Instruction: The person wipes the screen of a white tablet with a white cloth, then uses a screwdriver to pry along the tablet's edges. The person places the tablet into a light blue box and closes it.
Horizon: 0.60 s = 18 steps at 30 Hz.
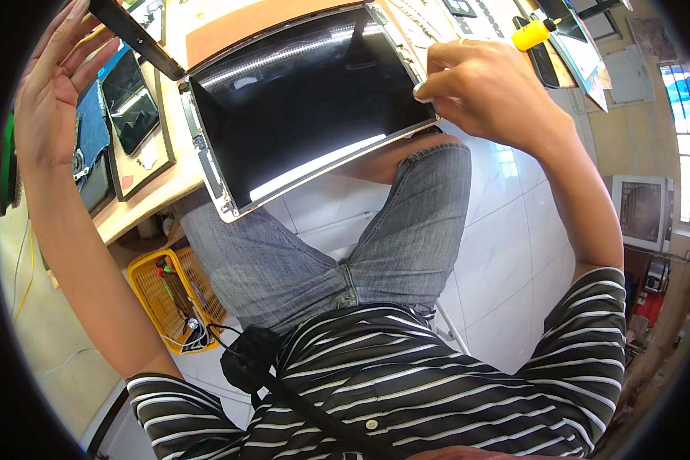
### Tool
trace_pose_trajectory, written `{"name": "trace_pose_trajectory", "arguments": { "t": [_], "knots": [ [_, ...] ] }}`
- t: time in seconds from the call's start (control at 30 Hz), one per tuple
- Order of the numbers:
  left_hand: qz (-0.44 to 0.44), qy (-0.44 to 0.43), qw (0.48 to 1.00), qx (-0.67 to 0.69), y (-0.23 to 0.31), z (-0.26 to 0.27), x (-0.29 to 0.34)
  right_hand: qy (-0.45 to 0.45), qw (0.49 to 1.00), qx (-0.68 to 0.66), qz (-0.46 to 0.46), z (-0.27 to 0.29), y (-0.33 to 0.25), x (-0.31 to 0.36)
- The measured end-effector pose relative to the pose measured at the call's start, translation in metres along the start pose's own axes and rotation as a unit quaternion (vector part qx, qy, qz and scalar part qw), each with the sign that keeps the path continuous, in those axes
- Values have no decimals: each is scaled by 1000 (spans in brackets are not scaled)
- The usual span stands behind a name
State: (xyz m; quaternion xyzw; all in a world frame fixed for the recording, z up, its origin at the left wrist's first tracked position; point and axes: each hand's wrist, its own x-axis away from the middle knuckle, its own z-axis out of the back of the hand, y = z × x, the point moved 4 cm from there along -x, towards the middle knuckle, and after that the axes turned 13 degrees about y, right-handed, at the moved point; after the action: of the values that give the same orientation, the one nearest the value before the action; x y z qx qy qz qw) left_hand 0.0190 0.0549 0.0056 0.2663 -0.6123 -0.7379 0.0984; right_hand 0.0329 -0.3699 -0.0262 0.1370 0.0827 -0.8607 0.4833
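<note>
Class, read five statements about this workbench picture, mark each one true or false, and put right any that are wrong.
1. The right hand is at the right edge of the black screen. True.
2. The black screen shows a bright coloured picture. False: the black screen is dark, with only reflections on it.
3. A yellow basket has cables in it. True.
4. The left hand rests on the person's lap. False: the left hand is raised at the upper left, near a dark strip.
5. A yellow bottle is to the right of the black screen. True.
</note>
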Motion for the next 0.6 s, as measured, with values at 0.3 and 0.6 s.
{"name": "trace_pose_trajectory", "arguments": {
  "t": [0.3, 0.6],
  "knots": [
    [-2, -19, 1000, 10, -4, 3, -8, 112, 972, -169, -115, -10, -3, -3],
    [-10, -61, 998, 29, -14, 23, -24, 125, 985, -112, -32, -30, -24, -5]
  ]
}}
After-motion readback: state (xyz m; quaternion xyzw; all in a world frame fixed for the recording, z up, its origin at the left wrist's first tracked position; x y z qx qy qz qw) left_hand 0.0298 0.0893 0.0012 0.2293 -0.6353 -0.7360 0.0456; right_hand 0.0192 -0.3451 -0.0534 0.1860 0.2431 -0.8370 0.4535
